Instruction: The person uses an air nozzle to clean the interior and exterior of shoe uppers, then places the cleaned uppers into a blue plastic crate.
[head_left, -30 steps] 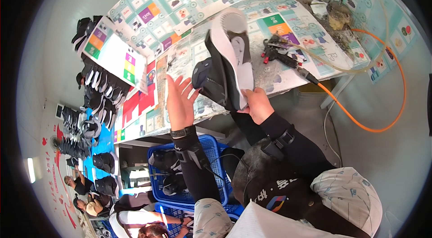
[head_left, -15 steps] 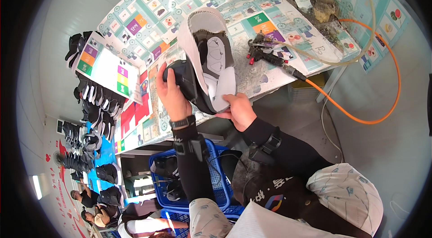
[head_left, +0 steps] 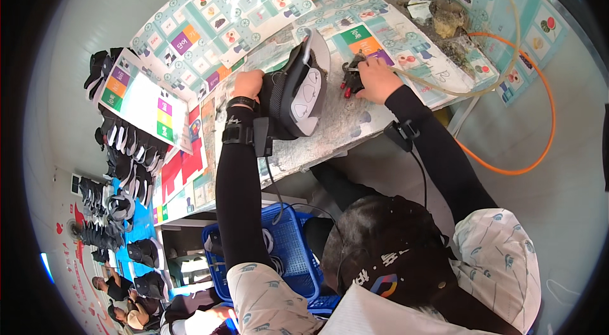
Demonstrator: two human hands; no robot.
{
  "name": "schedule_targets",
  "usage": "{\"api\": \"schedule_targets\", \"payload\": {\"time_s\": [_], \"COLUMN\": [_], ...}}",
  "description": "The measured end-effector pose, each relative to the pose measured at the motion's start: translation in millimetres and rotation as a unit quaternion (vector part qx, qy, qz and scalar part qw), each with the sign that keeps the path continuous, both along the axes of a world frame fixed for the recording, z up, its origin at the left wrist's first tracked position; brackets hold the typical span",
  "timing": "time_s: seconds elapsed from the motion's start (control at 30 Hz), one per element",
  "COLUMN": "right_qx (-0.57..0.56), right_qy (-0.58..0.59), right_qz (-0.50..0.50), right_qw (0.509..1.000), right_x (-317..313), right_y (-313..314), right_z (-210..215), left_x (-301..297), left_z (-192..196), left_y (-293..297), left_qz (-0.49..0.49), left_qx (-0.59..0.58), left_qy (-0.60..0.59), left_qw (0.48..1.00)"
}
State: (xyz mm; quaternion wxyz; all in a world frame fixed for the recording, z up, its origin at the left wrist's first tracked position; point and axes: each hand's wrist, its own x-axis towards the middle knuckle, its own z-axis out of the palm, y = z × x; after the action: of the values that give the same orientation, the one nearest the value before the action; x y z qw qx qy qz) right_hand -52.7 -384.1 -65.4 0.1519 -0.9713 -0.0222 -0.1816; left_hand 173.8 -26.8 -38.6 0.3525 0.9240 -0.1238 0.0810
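A black shoe (head_left: 282, 91) with a pale underside marked with dark outlines is held tilted on its side over the worktable. My left hand (head_left: 248, 86) is closed on its left side, the fingertips partly hidden. To the right, my right hand (head_left: 379, 80) is wrapped round a small dark spray gun (head_left: 351, 76) with red tips. The hand covers most of the gun, which is low over the table or resting on it.
An orange hose (head_left: 550, 107) and a clear tube (head_left: 517, 31) loop at the right of the paper-covered worktable (head_left: 336, 135). Blue baskets (head_left: 298, 259) stand below. Racks of black shoes (head_left: 130, 145) and other people (head_left: 114, 284) are at the left.
My right hand has left the shoe and moved right onto the spray gun. The shoe has turned and come lower, now held by my left hand alone.
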Motion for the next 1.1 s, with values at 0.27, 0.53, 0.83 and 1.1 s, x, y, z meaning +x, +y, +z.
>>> {"api": "schedule_targets", "payload": {"time_s": [0.27,0.53,0.83,1.1], "right_qx": [-0.098,0.511,0.38,0.379], "right_qy": [0.137,0.222,0.084,0.098], "right_qz": [-0.03,0.108,0.1,0.133], "right_qw": [0.985,0.823,0.915,0.91], "right_x": [26.5,-71.8,-85.9,-91.9], "right_y": [-54.4,7.6,19.1,14.9], "right_z": [1.8,46.0,27.7,32.0], "left_x": [-45.9,-3.8,-14.1,-26.0], "left_z": [17.1,-2.9,-7.0,-0.3], "left_y": [-94.6,-38.7,-47.5,-57.6], "left_qz": [0.07,0.072,0.005,0.032], "left_qx": [0.049,-0.008,0.079,0.014], "left_qy": [0.108,0.1,-0.013,0.041], "left_qw": [0.99,0.992,0.997,0.999]}}
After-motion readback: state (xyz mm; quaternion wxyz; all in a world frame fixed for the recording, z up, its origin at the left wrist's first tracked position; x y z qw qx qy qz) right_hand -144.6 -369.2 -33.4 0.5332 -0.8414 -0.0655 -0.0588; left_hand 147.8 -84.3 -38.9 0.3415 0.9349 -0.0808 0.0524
